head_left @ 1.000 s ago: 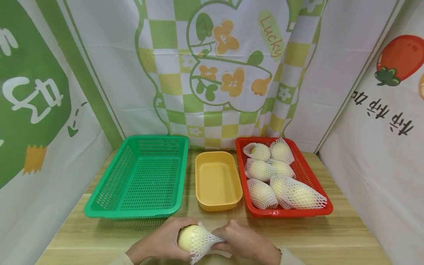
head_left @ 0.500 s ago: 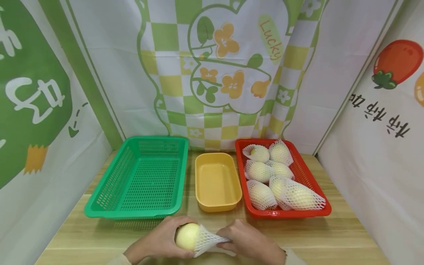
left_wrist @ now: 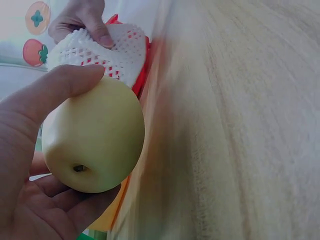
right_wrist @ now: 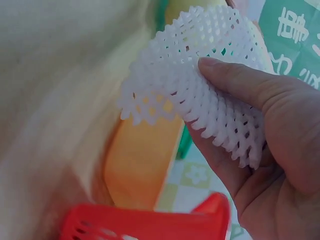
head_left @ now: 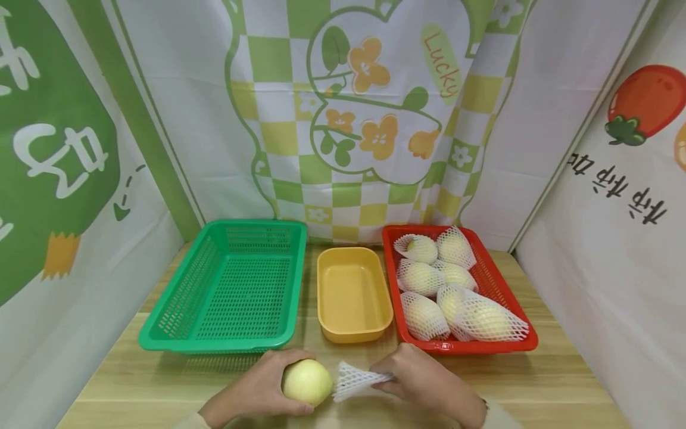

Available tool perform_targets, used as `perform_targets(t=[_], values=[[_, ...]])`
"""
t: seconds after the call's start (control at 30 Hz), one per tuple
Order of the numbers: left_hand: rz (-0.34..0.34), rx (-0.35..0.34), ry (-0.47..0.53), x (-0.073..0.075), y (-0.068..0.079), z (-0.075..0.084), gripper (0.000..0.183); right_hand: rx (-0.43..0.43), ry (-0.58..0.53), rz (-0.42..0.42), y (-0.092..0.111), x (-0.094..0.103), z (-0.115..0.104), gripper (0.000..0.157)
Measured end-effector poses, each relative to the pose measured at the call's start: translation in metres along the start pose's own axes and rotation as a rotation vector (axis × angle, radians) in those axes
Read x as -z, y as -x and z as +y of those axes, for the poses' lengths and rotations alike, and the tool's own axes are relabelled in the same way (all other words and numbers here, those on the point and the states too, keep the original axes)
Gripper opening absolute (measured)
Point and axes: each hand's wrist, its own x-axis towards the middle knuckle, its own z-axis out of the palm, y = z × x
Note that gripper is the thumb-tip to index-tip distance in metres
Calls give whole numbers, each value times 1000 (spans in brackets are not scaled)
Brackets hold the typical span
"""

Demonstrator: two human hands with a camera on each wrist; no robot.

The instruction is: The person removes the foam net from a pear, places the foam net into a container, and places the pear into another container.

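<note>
Head view: bare fruit (head_left: pixel 308 382) is held at the near side of the table (head_left: pixel 568 375), in front of the gap between green basket (head_left: pixel 246 298) and yellow tub (head_left: pixel 354 298); contact with the table can't be told.
Left hand (head_left: pixel 257 384): opened about fruit-wide, fruit gripped between thumb and fingers.
Right hand (head_left: pixel 423 378): nearly closed, net (head_left: pixel 354 381) pinched between thumb and fingers.
Net: held just beside the fruit, flared end towards it; a slim gap is seen.
Red basket (head_left: pixel 498 292): netted fruits (head_left: pixel 421 277) are held inside, none touched.
Step (judged): unwrapping; fruit apparently just freed of its net.
Next move (judged): separate placing seems called for, smooth fruit gripped steadily, net let go apart from it; which container suits each can't be told.
</note>
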Motion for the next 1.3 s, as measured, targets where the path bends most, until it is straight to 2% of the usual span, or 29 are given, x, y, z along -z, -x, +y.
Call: perform_targets(t=[0.13,0.33,0.57,0.73,0.93,1.1,1.3], values=[[10,24,-30,0,1,0,67,0,12,-2,-1,14,1,5],[11,29,-49,-1,2,-2,67,-78,-12,-33,-3,35,1,10],[-13,32,-52,-2,3,-4,68,-57,16,15,-11,51,5,12],[-15,27,-60,-2,3,-3,73,-77,35,6,-23,61,8,12],[-19,31,-63,-2,3,-2,71,-86,88,3,-43,64,16,10],[-12,40,-83,-3,3,-1,69,-84,75,2,-58,60,28,7],[-43,76,-42,-4,3,0,73,-107,108,22,-72,54,44,6]])
